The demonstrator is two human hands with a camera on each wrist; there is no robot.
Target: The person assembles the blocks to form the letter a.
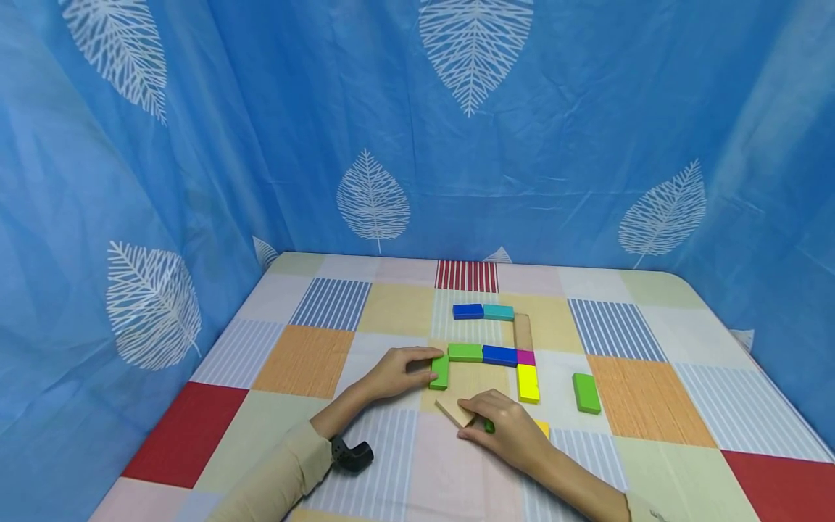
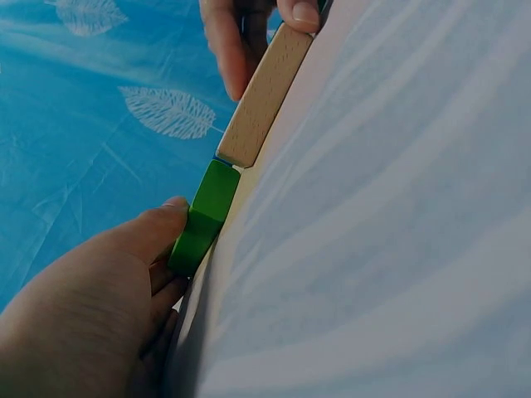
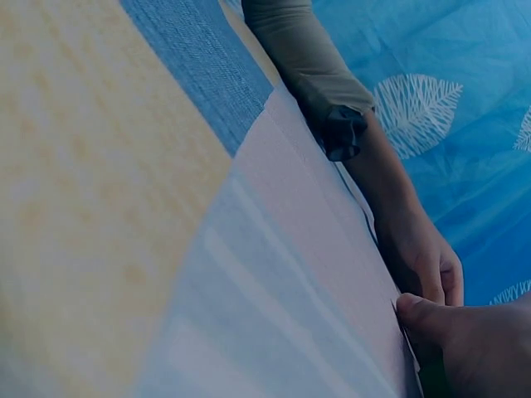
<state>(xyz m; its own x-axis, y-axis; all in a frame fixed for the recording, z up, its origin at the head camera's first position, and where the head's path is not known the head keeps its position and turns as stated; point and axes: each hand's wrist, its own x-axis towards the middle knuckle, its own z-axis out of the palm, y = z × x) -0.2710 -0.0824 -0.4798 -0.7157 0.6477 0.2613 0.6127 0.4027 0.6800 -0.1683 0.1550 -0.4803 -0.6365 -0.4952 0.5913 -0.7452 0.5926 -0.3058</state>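
Observation:
My left hand pinches a green block between thumb and fingers at the left end of a layout of coloured blocks. In the left wrist view this green block lies end to end with a plain wooden block. My right hand grips that wooden block, which slants on the cloth below the green one. Another green piece shows partly beneath the right hand. A right thumb appears in the right wrist view; the blocks there are mostly hidden.
A green block, blue block, magenta piece and yellow block adjoin. A wooden block leads up to teal and blue blocks. One green block lies apart; another yellow one is partly covered.

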